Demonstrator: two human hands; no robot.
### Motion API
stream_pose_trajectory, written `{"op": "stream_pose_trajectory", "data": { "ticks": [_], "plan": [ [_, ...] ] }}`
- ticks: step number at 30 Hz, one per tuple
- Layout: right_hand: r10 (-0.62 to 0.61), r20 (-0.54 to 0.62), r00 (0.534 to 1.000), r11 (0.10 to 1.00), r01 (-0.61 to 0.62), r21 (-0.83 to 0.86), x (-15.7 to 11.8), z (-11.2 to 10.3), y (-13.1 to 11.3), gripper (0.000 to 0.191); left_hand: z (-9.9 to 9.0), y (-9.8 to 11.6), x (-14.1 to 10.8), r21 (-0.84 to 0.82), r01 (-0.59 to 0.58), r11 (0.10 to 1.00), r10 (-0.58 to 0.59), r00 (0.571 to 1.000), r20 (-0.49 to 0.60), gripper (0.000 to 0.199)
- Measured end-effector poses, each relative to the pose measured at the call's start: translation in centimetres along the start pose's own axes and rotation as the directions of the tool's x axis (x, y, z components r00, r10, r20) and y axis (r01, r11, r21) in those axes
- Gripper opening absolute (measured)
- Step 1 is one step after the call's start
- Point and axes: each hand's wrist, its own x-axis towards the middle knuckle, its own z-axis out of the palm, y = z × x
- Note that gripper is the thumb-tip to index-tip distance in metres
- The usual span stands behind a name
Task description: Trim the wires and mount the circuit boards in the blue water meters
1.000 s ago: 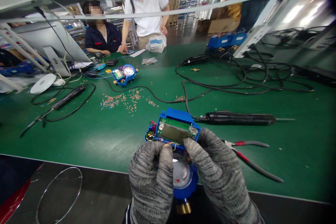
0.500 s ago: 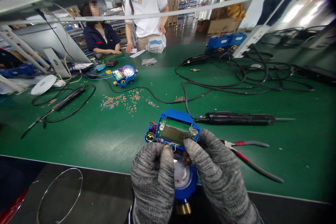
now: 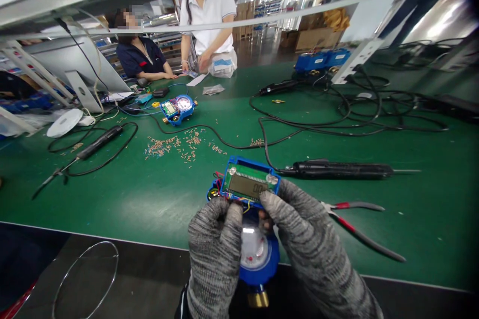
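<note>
A blue meter [image 3: 258, 254] with a round clear dial and a brass fitting hangs over the table's front edge, between my gloved hands. Its upper housing holds a green circuit board with a grey display [image 3: 245, 185]. My left hand [image 3: 217, 246] pinches the housing's lower left edge, near red and yellow wires. With thumb and fingers, my right hand [image 3: 299, 224] grips the lower right corner beside the display. Both hands wear grey knit gloves. Pliers with red and grey handles [image 3: 359, 229] lie just right of my right hand.
A black electric screwdriver [image 3: 340, 169] lies behind the pliers, another tool [image 3: 99, 142] at left. Small screws [image 3: 164, 145] are scattered mid-table. A second blue meter [image 3: 178, 109] stands farther back. Cables [image 3: 318, 119] loop at right. Two people are across the table [image 3: 430, 209].
The meter's upper housing has tilted, so its blue top side shows less. My hands have shifted slightly with it. Across the table, the standing person's hands have moved.
</note>
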Motion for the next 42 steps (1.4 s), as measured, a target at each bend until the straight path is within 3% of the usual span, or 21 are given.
{"op": "stream_pose_trajectory", "data": {
  "ticks": [4, 8, 11, 15, 20, 26, 30, 31, 33, 34, 36, 38, 42],
  "plan": [
    [0.037, 0.002, 0.999, 0.999, -0.037, 0.009, 0.4, -0.5, 0.2, 0.011, 0.2, -0.4, -0.2, -0.025, -0.059, 0.998, 0.057, 0.997, -0.050, 0.014],
    [0.038, -0.009, 0.999, 0.999, -0.038, -0.016, 0.3, -0.6, 0.4, 0.012, -0.1, -0.2, -0.4, 0.068, -0.161, 0.985, 0.171, 0.968, -0.183, 0.009],
    [0.026, 0.002, 1.000, 0.999, -0.026, -0.040, 0.2, -0.5, 0.2, 0.013, -0.7, 0.2, 0.4, 0.100, -0.234, 0.967, 0.251, 0.940, -0.230, 0.035],
    [0.021, 0.007, 1.000, 0.999, -0.021, -0.035, 0.0, -0.3, -0.2, 0.012, -1.4, 0.9, 2.2, -0.049, -0.233, 0.971, 0.233, 0.972, -0.012, 0.054],
    [0.021, 0.002, 1.000, 0.999, -0.021, 0.041, -0.2, 0.1, -0.4, 0.013, -1.5, 1.6, 3.0, -0.252, -0.081, 0.964, 0.132, 0.972, 0.192, 0.042],
    [0.036, 0.054, 0.998, 0.998, -0.038, 0.043, 0.0, -0.1, -0.1, 0.015, -1.3, 1.7, 3.2, -0.341, -0.006, 0.940, 0.104, 0.957, 0.271, 0.027],
    [0.055, 0.024, 0.998, 0.998, -0.055, 0.005, 0.3, -0.6, 0.6, 0.014, -1.5, 1.2, 3.9, -0.379, 0.047, 0.924, 0.095, 0.933, 0.347, 0.038],
    [0.050, 0.020, 0.999, 0.999, -0.051, 0.009, 0.4, -0.6, 0.7, 0.015, -1.6, 1.0, 3.9, -0.362, 0.016, 0.932, 0.104, 0.945, 0.309, 0.045],
    [0.041, 0.020, 0.999, 0.999, -0.042, 0.025, 0.6, -0.7, 0.8, 0.016, -1.7, 0.4, 3.3, -0.246, -0.144, 0.959, 0.175, 0.979, 0.108, 0.053],
    [0.041, 0.018, 0.999, 0.999, -0.041, 0.025, 0.7, -0.7, 0.9, 0.017, -1.8, 0.2, 2.8, -0.145, -0.248, 0.958, 0.247, 0.969, -0.030, 0.052],
    [0.048, 0.005, 0.999, 0.999, -0.048, 0.004, 0.7, -0.6, 0.9, 0.017, -1.9, -0.3, 1.4, 0.067, -0.412, 0.909, 0.415, 0.875, -0.249, 0.041],
    [0.041, -0.017, 0.999, 0.998, -0.042, -0.036, 0.6, -0.6, 0.8, 0.017, -1.9, -0.6, 0.2, 0.165, -0.494, 0.853, 0.521, 0.818, -0.244, 0.030],
    [0.042, -0.031, 0.999, 0.997, -0.044, -0.068, 0.4, -0.5, 0.9, 0.019, -1.5, -0.6, -0.8, 0.286, -0.532, 0.797, 0.564, 0.825, -0.036, 0.018]
  ]
}}
